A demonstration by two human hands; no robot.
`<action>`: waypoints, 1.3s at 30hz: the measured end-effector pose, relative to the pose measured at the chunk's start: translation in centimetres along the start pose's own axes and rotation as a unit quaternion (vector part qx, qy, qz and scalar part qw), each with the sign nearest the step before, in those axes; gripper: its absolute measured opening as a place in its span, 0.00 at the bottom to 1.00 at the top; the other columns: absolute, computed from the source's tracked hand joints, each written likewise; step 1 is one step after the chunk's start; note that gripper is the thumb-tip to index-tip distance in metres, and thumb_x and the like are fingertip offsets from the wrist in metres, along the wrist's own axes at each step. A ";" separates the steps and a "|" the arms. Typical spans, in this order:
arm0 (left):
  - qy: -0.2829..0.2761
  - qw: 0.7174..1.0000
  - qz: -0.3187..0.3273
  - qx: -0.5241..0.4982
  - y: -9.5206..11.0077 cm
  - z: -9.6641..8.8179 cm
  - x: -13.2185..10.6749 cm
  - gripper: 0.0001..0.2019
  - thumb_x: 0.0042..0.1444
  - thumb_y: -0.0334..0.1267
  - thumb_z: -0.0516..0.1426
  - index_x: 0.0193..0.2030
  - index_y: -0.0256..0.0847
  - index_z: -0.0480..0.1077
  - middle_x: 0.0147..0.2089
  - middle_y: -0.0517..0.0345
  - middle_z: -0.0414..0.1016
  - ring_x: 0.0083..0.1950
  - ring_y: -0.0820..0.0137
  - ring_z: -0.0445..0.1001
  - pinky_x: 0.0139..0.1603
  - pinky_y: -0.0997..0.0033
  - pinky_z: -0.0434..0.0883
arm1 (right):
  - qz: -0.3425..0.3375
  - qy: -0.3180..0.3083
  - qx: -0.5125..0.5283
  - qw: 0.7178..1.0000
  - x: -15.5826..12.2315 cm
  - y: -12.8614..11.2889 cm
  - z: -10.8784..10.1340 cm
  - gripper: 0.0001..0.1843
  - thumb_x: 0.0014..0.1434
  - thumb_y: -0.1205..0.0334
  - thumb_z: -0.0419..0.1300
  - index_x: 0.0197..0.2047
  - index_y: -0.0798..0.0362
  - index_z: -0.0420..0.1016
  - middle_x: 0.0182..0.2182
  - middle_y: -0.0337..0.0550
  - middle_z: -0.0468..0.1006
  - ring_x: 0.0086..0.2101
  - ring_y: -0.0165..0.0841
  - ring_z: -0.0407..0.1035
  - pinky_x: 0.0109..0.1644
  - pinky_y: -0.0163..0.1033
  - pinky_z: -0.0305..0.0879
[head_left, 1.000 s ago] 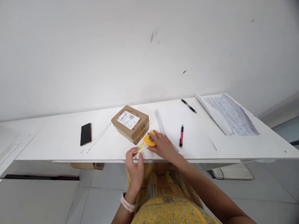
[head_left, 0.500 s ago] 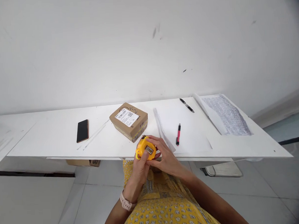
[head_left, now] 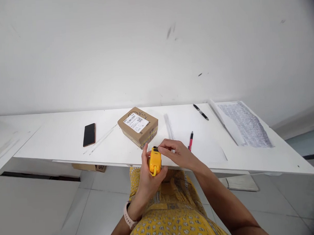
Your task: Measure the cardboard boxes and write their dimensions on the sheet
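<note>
A small yellow tape measure (head_left: pixel 155 160), a rounded hard plastic case with a black part at its top, is being held upright just in front of the near edge of the table (head_left: pixel 56 142), above the person's lap. It is being cradled from below by the left hand (head_left: pixel 146 178), whose fingers are being curled around the case. Its black top is being pinched by the fingertips of the right hand (head_left: pixel 178 153), with thumb and forefinger being pressed together on it.

A smooth, flat white surface is being presented by the table. Just beyond the hands, a squat cardboard box (head_left: pixel 138 126) with a white printed label and yellow tape along its side is being carried on it. To the left, a thin black rectangular phone (head_left: pixel 89 134) is lying flat. Right of the box, a slim pink-and-black pen (head_left: pixel 190 140) is resting near the right hand, and a black pen (head_left: pixel 201 112) lies farther back. At the far right, a sheet of densely printed paper (head_left: pixel 244 124) is spread out. A pale pink watch strap (head_left: pixel 128 219) is being worn on the left wrist.
</note>
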State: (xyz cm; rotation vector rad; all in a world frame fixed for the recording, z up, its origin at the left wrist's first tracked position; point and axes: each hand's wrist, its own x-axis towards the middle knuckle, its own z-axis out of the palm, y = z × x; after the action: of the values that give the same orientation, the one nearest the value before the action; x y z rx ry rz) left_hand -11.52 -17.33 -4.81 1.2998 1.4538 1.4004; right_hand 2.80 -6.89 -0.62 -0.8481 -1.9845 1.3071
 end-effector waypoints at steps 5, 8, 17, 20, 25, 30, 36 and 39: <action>-0.114 0.962 -0.105 -0.225 0.6 -0.6 -0.3 0.39 0.58 0.54 0.58 0.72 0.47 0.51 0.48 0.46 0.77 0.34 0.63 0.79 0.29 0.64 0.77 | 0.018 -0.119 0.157 0.980 0.5 0.0 -1.1 0.15 0.64 0.47 0.59 0.44 0.48 0.79 0.42 0.44 0.80 0.33 0.31 0.70 0.35 0.38 0.67; -0.155 0.904 -0.160 -0.366 1.2 -1.0 -0.3 0.31 0.56 0.57 0.56 0.61 0.40 0.67 0.46 0.43 0.81 0.33 0.60 0.81 0.28 0.65 0.76 | 0.033 -0.148 0.217 0.964 0.6 -0.2 -1.4 0.14 0.62 0.47 0.62 0.39 0.50 0.76 0.39 0.43 0.81 0.31 0.30 0.70 0.35 0.38 0.66; -0.204 0.796 -0.287 -0.493 1.1 -2.5 0.3 0.26 0.55 0.56 0.60 0.47 0.34 0.78 0.42 0.43 0.84 0.29 0.65 0.81 0.23 0.75 0.73 | 0.039 -0.150 0.273 0.949 0.8 -0.2 -1.0 0.20 0.54 0.47 0.71 0.33 0.52 0.69 0.29 0.36 0.69 0.29 0.27 0.63 0.34 0.34 0.62; -0.206 0.764 -0.292 -0.538 0.3 -3.6 0.5 0.24 0.56 0.52 0.61 0.48 0.31 0.78 0.41 0.41 0.84 0.27 0.65 0.81 0.19 0.78 0.71 | 0.014 -0.145 0.308 0.940 0.8 -0.7 -1.5 0.19 0.58 0.46 0.68 0.32 0.52 0.68 0.30 0.37 0.67 0.29 0.27 0.59 0.32 0.34 0.60; -0.126 0.807 -0.250 -0.521 -0.1 -6.8 0.2 0.18 0.53 0.42 0.66 0.47 0.32 0.79 0.42 0.46 0.84 0.36 0.63 0.83 0.31 0.73 0.79 | -0.001 -0.125 0.313 0.941 1.6 -1.9 -2.9 0.17 0.62 0.46 0.64 0.35 0.51 0.70 0.34 0.40 0.68 0.30 0.28 0.60 0.33 0.36 0.60; -0.178 0.883 -0.206 -0.382 0.9 -7.9 -1.2 0.33 0.46 0.34 0.72 0.61 0.40 0.73 0.48 0.48 0.82 0.45 0.60 0.82 0.47 0.67 0.77 | -0.004 -0.137 0.245 0.960 3.8 -3.7 -3.7 0.17 0.64 0.46 0.62 0.34 0.52 0.69 0.33 0.40 0.69 0.31 0.29 0.61 0.34 0.36 0.61; -0.159 0.896 -0.162 -0.383 2.4 -2.3 -1.7 0.32 0.51 0.44 0.71 0.63 0.46 0.72 0.56 0.47 0.78 0.54 0.59 0.78 0.54 0.68 0.72 | -0.005 -0.169 0.178 0.970 6.9 -4.6 -3.4 0.19 0.63 0.42 0.61 0.36 0.51 0.68 0.27 0.35 0.65 0.29 0.29 0.59 0.31 0.35 0.58; -0.109 0.883 -0.144 -0.434 3.2 -0.1 -0.7 0.30 0.52 0.44 0.70 0.62 0.48 0.72 0.54 0.51 0.78 0.51 0.62 0.78 0.52 0.68 0.73 | -0.006 -0.130 0.170 0.977 8.6 -3.9 -3.4 0.21 0.62 0.40 0.61 0.36 0.51 0.68 0.24 0.33 0.62 0.27 0.28 0.56 0.31 0.35 0.55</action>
State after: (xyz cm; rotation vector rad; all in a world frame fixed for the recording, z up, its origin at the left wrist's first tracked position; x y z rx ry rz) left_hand -10.85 -18.31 -1.75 0.5986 0.6648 1.3874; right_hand -0.51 0.45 5.36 -0.5210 -1.8704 1.7610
